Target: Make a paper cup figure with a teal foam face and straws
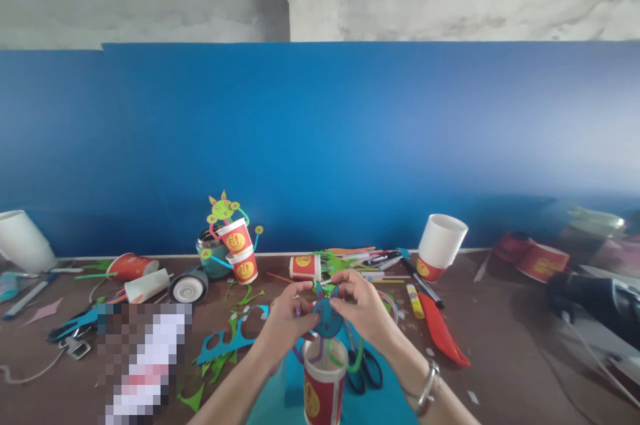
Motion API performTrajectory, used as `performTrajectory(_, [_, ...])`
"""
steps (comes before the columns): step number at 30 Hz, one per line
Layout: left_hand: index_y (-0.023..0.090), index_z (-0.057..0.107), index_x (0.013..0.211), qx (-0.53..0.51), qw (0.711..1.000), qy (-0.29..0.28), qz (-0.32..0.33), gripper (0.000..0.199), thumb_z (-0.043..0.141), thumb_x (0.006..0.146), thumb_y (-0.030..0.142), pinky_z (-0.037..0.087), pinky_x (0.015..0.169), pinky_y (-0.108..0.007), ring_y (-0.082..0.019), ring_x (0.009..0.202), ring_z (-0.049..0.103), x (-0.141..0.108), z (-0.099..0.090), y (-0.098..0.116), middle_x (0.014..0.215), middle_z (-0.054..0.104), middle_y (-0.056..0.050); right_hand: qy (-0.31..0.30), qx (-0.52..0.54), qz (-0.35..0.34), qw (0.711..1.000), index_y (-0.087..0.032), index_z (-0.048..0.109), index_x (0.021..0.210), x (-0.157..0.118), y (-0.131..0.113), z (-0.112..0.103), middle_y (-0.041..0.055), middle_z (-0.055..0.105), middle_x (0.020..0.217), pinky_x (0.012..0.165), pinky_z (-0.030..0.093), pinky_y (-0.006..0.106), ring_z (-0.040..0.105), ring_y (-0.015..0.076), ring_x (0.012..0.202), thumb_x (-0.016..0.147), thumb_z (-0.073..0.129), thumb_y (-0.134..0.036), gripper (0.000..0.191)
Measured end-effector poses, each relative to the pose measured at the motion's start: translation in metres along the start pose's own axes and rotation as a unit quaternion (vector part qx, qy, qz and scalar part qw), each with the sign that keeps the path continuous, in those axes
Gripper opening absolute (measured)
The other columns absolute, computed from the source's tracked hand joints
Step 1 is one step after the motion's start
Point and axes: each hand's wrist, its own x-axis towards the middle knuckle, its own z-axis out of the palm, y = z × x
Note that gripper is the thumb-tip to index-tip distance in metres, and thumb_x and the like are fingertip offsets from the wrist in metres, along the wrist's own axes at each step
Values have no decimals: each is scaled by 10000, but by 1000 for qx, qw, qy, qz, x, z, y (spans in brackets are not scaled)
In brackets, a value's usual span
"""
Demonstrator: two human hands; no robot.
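Note:
A round blue paper animal face [327, 318] with pointed ears and drawn features is held above a red-and-white paper cup [324, 388]. My left hand [290, 315] pinches its left edge between thumb and fingers. On the other side, my right hand [363, 308] grips it near the right ear. Bent drinking straws, purple and green, stick out around the cup's rim, and one green straw [358, 351] curves down its right side. Black-handled scissors [371, 370] lie right of the cup on a blue sheet [273, 398].
At back left stands a figure of two stacked paper cups [245, 265] with a green cat face [221, 209]. Green and blue paper scraps [227, 343] lie left of my hands. A glue stick [415, 301], a red pouch-like item [443, 331] and white stacked cups [443, 241] sit to the right.

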Motion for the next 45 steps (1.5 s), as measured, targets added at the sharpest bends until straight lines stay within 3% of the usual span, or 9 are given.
performTrajectory(9, [139,636,972,6,999,0,47,385,710,596,170,425,571,-234,-120,564,531,4,-6,-5,565,536,54,26,-31,22,999,-188,560,922,1,-5,-1,-7,664,668,535,403,244,586,156,585,708,610,-256,230])
performTrajectory(12, [140,628,993,-29,999,0,36,413,722,595,193,454,625,-257,-157,653,593,6,-9,-6,655,612,11,23,12,20,999,-178,582,991,2,-6,-1,52,701,782,602,457,269,641,198,720,782,559,-370,285])
performTrajectory(17, [140,596,996,-125,990,67,5,417,729,613,238,509,640,-301,-208,739,655,15,-25,-1,857,682,-69,65,2,3,998,-171,617,974,7,4,-7,81,709,860,727,469,289,649,213,842,820,497,-371,279])
performTrajectory(21, [151,560,1005,-213,964,157,-14,413,704,618,164,505,571,-285,-180,592,652,21,-41,8,750,697,-48,-33,-186,4,982,-180,675,753,4,10,-6,53,708,734,631,434,273,643,210,709,735,537,-205,141])
performTrajectory(24, [170,563,1020,-235,952,194,-17,418,689,622,150,491,529,-268,-165,539,637,21,-48,12,702,694,-16,-133,-274,21,952,-198,703,704,-7,11,6,54,722,736,628,415,266,649,214,724,668,539,-119,185])
performTrajectory(29, [169,582,1002,-216,958,187,0,428,712,594,174,479,536,-256,-164,542,640,24,-50,5,665,689,5,-194,-347,15,917,-199,696,832,-22,19,27,72,707,857,750,398,284,620,226,840,592,565,-82,297])
performTrajectory(34, [165,562,983,-204,965,162,3,453,739,566,185,483,581,-272,-171,569,648,28,-47,-5,676,690,-8,-208,-361,22,909,-178,672,842,-25,23,30,88,685,915,773,393,277,602,228,898,603,554,-87,282])
performTrajectory(38, [151,556,991,-150,982,117,-5,435,726,594,199,501,645,-295,-190,664,671,27,-44,-9,789,700,-50,-181,-342,16,922,-177,674,724,-15,22,21,76,701,784,638,391,258,628,213,763,620,518,-63,219])
performTrajectory(45, [152,515,1080,1,995,91,-47,567,748,564,167,501,589,-277,-206,688,670,33,-42,-25,835,676,-53,22,-125,45,991,-155,674,808,12,25,-7,24,670,660,558,406,240,600,173,633,669,555,-158,183])
